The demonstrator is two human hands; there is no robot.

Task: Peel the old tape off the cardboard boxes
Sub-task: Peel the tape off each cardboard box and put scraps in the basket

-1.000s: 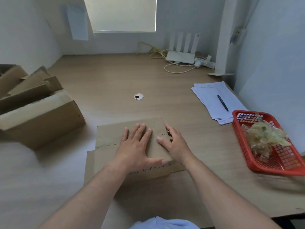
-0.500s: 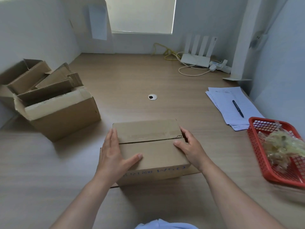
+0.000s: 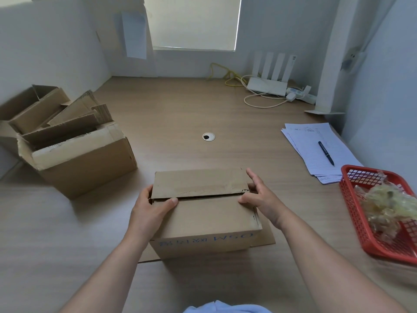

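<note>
Since the earlier frame the cardboard box [image 3: 204, 213] has been raised upright, gripped at nine o'clock by the left hand [image 3: 149, 211] and steadied at three o'clock by the open right hand [image 3: 259, 199]; torn flap board is risked if the tape remnant [image 3: 200, 190] is pulled hastily.

Upside-down blue "WSO" on the cardboard box [image 3: 203, 241]

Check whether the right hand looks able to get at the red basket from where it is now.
Probably yes. The right hand rests on the right end of the box, and the red basket sits on that same side, with only bare table between them and its top open.
</note>
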